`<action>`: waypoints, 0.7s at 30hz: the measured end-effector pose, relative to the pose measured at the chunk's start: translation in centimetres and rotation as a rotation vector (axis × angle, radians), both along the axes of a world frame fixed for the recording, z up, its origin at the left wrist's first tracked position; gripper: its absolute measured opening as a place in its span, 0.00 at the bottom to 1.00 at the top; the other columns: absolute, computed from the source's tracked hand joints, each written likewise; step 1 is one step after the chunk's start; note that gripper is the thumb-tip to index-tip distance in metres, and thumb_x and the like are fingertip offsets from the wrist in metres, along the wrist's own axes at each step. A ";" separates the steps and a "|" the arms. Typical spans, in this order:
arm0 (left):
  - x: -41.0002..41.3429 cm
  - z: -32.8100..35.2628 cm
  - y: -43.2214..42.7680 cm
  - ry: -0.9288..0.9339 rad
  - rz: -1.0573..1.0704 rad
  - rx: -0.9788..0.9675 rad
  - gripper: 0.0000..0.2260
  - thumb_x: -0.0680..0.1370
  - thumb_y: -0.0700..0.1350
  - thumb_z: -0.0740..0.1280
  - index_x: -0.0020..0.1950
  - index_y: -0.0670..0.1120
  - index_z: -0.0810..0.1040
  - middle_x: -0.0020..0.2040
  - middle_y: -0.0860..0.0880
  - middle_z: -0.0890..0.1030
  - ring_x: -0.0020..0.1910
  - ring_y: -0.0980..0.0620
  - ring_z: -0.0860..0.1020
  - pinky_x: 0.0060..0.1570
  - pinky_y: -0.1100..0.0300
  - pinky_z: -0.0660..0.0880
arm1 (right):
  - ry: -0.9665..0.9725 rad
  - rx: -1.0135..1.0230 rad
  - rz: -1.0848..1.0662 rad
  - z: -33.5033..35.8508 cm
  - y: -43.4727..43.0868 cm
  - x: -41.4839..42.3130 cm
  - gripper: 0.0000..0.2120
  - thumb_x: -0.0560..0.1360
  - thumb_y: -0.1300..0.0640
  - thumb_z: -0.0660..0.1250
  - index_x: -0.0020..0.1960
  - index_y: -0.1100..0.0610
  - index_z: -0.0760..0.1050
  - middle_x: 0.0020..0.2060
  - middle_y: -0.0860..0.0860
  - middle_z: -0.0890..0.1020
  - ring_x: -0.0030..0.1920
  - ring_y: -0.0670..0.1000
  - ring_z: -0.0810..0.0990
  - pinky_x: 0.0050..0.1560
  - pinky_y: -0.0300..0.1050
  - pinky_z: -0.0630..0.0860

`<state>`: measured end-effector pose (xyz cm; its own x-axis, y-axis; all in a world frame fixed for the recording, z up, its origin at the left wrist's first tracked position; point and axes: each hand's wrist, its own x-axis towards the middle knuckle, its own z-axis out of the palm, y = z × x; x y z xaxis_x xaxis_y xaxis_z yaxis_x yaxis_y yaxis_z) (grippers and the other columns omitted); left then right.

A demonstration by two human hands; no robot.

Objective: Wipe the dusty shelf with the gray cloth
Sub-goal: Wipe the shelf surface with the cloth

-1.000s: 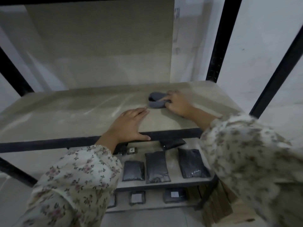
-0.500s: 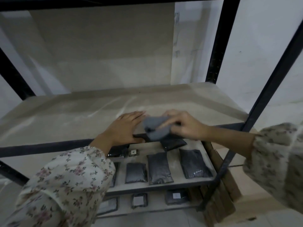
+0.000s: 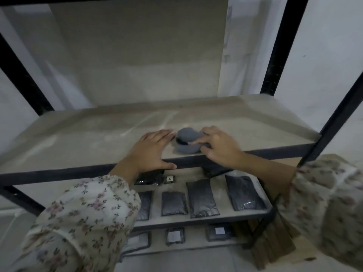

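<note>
Nearest, dark packets point(image 3: 202, 197) were seen laid out on the lower shelf point(image 3: 196, 220), directly beneath the working edge. There the risk was judged to lie: dust swept forward off the lip could be dropped straight onto them. Above, the left hand point(image 3: 151, 152) was laid flat on the dusty shelf point(image 3: 78, 138), fingers straight, thumb hooked over the black front rail point(image 3: 59, 171); grime could be smeared if it were slid. Just beside it, near the front edge, the gray cloth point(image 3: 188, 141) was bunched up and gripped by the curled fingers of the right hand point(image 3: 220, 148). So wadded, only a narrow strip could be covered per pass, and streaks could be left. Farther back, pale dust along the back panel point(image 3: 137, 65) could easily be missed.
</note>
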<state>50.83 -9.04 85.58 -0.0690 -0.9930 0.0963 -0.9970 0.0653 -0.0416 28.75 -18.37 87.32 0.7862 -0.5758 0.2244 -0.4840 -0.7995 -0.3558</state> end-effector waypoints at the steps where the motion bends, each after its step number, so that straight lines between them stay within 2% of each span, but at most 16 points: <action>1: 0.0 0.0 0.0 -0.004 0.003 -0.003 0.50 0.61 0.76 0.52 0.77 0.50 0.51 0.78 0.53 0.52 0.76 0.52 0.53 0.72 0.56 0.50 | -0.022 0.094 0.030 0.3 0.4 -0.2 0.17 0.73 0.60 0.60 0.58 0.52 0.79 0.51 0.55 0.76 0.55 0.55 0.72 0.54 0.48 0.70; 4: -0.1 0.0 0.0 0.006 0.004 0.000 0.50 0.61 0.75 0.54 0.77 0.51 0.51 0.78 0.52 0.52 0.76 0.52 0.53 0.73 0.56 0.50 | -0.178 0.319 -0.019 2.6 -0.9 0.7 0.15 0.74 0.63 0.61 0.57 0.54 0.80 0.44 0.50 0.80 0.46 0.50 0.78 0.50 0.43 0.74; 6: 0.0 -0.1 0.0 0.003 0.001 0.005 0.48 0.63 0.75 0.56 0.77 0.53 0.49 0.78 0.53 0.51 0.76 0.53 0.52 0.73 0.56 0.49 | -0.219 0.275 -0.119 3.3 -5.4 2.9 0.15 0.76 0.59 0.60 0.60 0.54 0.78 0.50 0.56 0.82 0.49 0.55 0.80 0.51 0.49 0.77; 9: 0.3 -0.4 0.0 -0.004 0.009 0.010 0.48 0.63 0.76 0.53 0.77 0.54 0.46 0.78 0.54 0.50 0.76 0.53 0.51 0.73 0.55 0.48 | 0.042 0.118 -0.275 3.1 -12.3 6.2 0.19 0.77 0.48 0.51 0.64 0.48 0.72 0.57 0.61 0.75 0.54 0.62 0.74 0.55 0.54 0.75; 10: 0.3 -0.4 0.0 -0.001 0.014 0.010 0.48 0.63 0.75 0.54 0.77 0.54 0.46 0.78 0.54 0.51 0.76 0.53 0.51 0.73 0.55 0.48 | 0.118 0.104 -0.306 2.5 -14.0 7.0 0.20 0.77 0.47 0.49 0.65 0.46 0.70 0.59 0.61 0.74 0.55 0.63 0.73 0.57 0.54 0.73; 13: 0.3 -0.5 -0.2 0.002 0.020 0.007 0.47 0.64 0.75 0.55 0.77 0.54 0.47 0.78 0.54 0.51 0.76 0.53 0.52 0.74 0.54 0.49 | 0.161 0.016 -0.355 0.6 -15.3 9.0 0.27 0.74 0.48 0.43 0.67 0.53 0.69 0.62 0.59 0.72 0.59 0.63 0.70 0.57 0.53 0.68; 15: 0.2 -0.4 -0.2 0.005 0.022 0.012 0.47 0.64 0.75 0.56 0.77 0.54 0.47 0.78 0.54 0.52 0.76 0.54 0.52 0.74 0.55 0.49 | 0.158 -0.015 -0.267 1.1 -12.6 9.2 0.30 0.71 0.46 0.43 0.62 0.55 0.74 0.63 0.60 0.73 0.60 0.62 0.70 0.59 0.53 0.69; 18: 0.0 -0.1 -0.2 0.006 0.022 0.007 0.47 0.64 0.74 0.55 0.77 0.55 0.46 0.78 0.54 0.52 0.76 0.54 0.52 0.72 0.59 0.46 | 0.066 0.027 -0.049 0.9 -10.0 8.5 0.19 0.74 0.51 0.55 0.61 0.50 0.76 0.63 0.57 0.74 0.61 0.59 0.74 0.54 0.46 0.73; 20: 0.0 0.1 -0.2 0.025 0.012 0.026 0.48 0.64 0.75 0.55 0.77 0.55 0.45 0.78 0.54 0.50 0.76 0.54 0.51 0.71 0.61 0.44 | 0.085 0.157 0.077 1.6 -9.2 7.4 0.17 0.73 0.55 0.59 0.58 0.45 0.78 0.59 0.53 0.77 0.57 0.56 0.76 0.49 0.45 0.73; 21: 0.1 0.2 -0.2 0.035 0.010 0.039 0.48 0.64 0.75 0.55 0.77 0.54 0.44 0.78 0.54 0.49 0.76 0.54 0.50 0.70 0.62 0.42 | 0.060 0.255 0.096 2.2 -9.5 7.3 0.16 0.71 0.55 0.60 0.54 0.40 0.79 0.53 0.51 0.79 0.52 0.57 0.78 0.45 0.48 0.75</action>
